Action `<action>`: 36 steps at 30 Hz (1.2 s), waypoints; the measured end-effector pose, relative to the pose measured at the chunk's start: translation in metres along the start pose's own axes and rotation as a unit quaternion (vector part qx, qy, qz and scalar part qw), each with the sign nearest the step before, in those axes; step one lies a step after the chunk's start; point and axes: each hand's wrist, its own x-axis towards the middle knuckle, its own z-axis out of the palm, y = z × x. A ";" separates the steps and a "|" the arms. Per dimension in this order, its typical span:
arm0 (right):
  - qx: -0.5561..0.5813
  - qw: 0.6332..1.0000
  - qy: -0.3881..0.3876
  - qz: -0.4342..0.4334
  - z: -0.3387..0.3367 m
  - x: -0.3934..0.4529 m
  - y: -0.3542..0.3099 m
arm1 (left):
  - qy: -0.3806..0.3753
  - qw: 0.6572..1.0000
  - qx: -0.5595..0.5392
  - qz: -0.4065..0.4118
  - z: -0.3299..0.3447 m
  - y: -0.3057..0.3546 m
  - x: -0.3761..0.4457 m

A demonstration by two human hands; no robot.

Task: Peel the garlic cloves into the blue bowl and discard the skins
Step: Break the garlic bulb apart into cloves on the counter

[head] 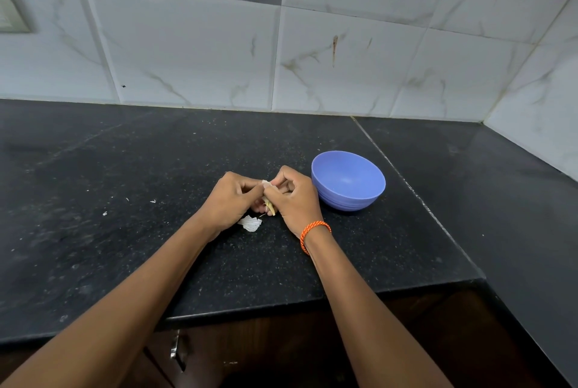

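Note:
My left hand (233, 200) and my right hand (295, 200) meet over the black countertop, fingers curled, both pinching a small pale garlic clove (268, 204) held between them. A strip of yellowish skin hangs from the clove's lower end. A white piece of garlic skin (250, 224) lies on the counter just below my left hand. The blue bowl (348, 180) stands upright to the right of my right hand, close to it but apart; nothing shows inside it.
The black stone countertop (125, 200) runs to a tiled wall (281, 59) at the back and right. Small white skin flecks (128, 203) lie left of my hands. The counter's front edge (281, 309) is near, with a cabinet handle (176, 353) below.

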 end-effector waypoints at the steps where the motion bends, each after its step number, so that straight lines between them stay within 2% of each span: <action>1: -0.001 1.000 0.000 0.003 0.000 0.001 0.000 | 0.000 1.000 0.004 -0.003 0.000 0.000 0.000; 6: -0.003 1.000 -0.011 0.015 -0.001 0.003 0.003 | -0.001 1.000 0.022 -0.003 -0.001 0.001 0.001; 11: 0.139 0.987 -0.058 0.050 -0.012 -0.001 0.000 | 0.007 0.999 -0.033 -0.004 -0.005 0.001 -0.001; 14: 0.158 0.984 -0.066 0.055 -0.013 -0.002 0.000 | 0.003 0.999 -0.041 0.001 -0.006 -0.001 -0.001; 18: 0.131 0.989 -0.035 0.062 -0.009 0.000 0.000 | 0.015 1.000 -0.024 -0.003 -0.007 -0.006 0.000; 23: 0.005 0.999 0.018 0.027 0.003 0.002 0.002 | 0.004 0.999 0.030 0.010 -0.004 -0.004 0.002; 26: -0.032 0.999 0.033 0.024 0.007 0.004 0.000 | 0.006 0.999 0.042 0.004 -0.004 -0.004 0.004; 32: -0.049 0.998 0.033 0.024 0.008 0.004 0.000 | 0.002 0.999 0.039 -0.003 -0.004 -0.009 0.009; 36: 0.001 0.999 0.012 0.033 0.001 0.004 0.000 | -0.008 1.000 -0.008 -0.008 -0.009 -0.010 0.009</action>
